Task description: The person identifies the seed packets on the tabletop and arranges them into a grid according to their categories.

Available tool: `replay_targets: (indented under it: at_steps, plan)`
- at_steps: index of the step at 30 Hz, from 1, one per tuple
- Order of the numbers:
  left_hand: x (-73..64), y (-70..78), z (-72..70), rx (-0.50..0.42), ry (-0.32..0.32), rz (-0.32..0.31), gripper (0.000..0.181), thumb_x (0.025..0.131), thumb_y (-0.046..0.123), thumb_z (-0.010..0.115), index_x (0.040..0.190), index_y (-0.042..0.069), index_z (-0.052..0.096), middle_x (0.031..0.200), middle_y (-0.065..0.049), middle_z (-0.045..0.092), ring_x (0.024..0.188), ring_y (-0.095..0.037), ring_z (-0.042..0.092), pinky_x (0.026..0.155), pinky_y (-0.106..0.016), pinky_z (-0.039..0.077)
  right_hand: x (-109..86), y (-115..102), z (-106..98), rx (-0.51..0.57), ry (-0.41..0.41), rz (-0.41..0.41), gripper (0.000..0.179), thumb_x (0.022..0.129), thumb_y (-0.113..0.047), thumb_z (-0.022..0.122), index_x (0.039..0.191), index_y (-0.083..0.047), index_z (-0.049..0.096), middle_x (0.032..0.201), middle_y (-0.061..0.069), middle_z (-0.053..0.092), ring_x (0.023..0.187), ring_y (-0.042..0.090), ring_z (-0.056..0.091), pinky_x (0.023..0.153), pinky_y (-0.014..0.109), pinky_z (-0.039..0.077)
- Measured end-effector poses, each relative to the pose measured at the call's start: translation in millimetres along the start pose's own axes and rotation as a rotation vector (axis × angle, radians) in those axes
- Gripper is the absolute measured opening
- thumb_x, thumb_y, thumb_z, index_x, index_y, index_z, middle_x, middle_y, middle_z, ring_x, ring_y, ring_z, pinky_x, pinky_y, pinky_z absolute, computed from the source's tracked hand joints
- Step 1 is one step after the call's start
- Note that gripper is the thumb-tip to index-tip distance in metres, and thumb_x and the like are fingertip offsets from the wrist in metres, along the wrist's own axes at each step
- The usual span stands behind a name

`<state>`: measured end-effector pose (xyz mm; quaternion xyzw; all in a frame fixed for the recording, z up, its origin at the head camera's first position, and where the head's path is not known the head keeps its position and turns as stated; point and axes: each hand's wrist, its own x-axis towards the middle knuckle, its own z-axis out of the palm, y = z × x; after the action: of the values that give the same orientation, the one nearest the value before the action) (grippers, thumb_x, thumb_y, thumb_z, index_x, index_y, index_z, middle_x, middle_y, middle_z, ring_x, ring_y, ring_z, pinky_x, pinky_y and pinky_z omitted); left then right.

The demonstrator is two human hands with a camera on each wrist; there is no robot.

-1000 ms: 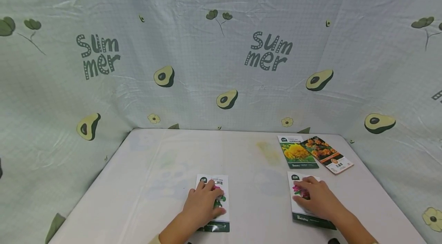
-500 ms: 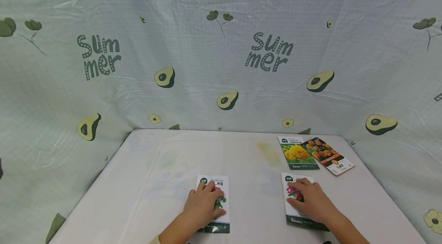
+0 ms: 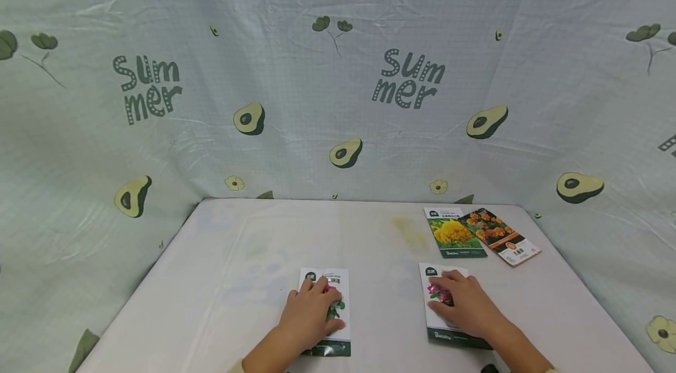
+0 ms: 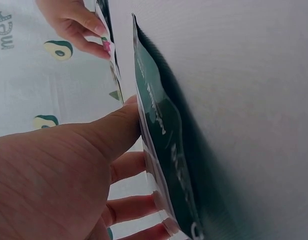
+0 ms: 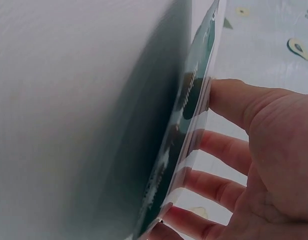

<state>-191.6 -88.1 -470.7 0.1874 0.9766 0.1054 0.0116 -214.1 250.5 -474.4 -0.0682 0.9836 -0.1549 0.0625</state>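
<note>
In the head view my left hand [image 3: 308,315] rests its fingertips on a white seed packet [image 3: 340,335] with a pink flower picture and a dark green lower band. To the right, my right hand [image 3: 466,304] presses a similar packet [image 3: 434,319] from above, covering part of its flower picture. Both wrist views show the thumb and spread fingers touching the upper face of each packet: the left one [image 4: 159,120] and the right one [image 5: 181,117], each lying along the tabletop. Neither hand wraps its fingers round a packet's edge.
Toward the back right of the white table [image 3: 232,279] lie two more seed packets. The one with a yellow flower [image 3: 451,233] is partly overlapped by one with orange flowers [image 3: 493,232]. A pale printed curtain [image 3: 296,80] hangs behind the table.
My right hand has slid its packet leftward across the table, nearer to the left packet. The left hand and its packet keep their place, and the two back packets lie as before.
</note>
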Motion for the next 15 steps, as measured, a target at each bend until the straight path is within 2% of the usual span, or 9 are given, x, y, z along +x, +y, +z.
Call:
replay_targets:
  at_steps: [9, 15]
  plan:
    - [0.2, -0.2, 2.1, 0.001, 0.007, 0.002, 0.050, 0.082, 0.054, 0.079, 0.122, 0.026, 0.072, 0.122, -0.003, 0.060, 0.106, -0.025, 0.050, 0.076, -0.047, 0.045, 1.1, -8.5, 3.9, -0.002, 0.012, -0.015, 0.058, 0.088, -0.045, 0.078, 0.138, -0.018, 0.066, 0.141, 0.018, 0.058, 0.125, 0.040, 0.054, 0.108, 0.065, 0.038]
    - [0.3, -1.3, 2.1, 0.000, 0.009, 0.006, 0.050, 0.082, 0.054, 0.079, 0.122, 0.026, 0.072, 0.120, -0.003, 0.060, 0.105, -0.025, 0.050, 0.075, -0.046, 0.044, 2.3, -17.5, 4.2, -0.009, 0.015, -0.009, 0.057, 0.087, -0.045, 0.079, 0.137, -0.021, 0.066, 0.141, 0.014, 0.059, 0.120, 0.037, 0.056, 0.104, 0.062, 0.044]
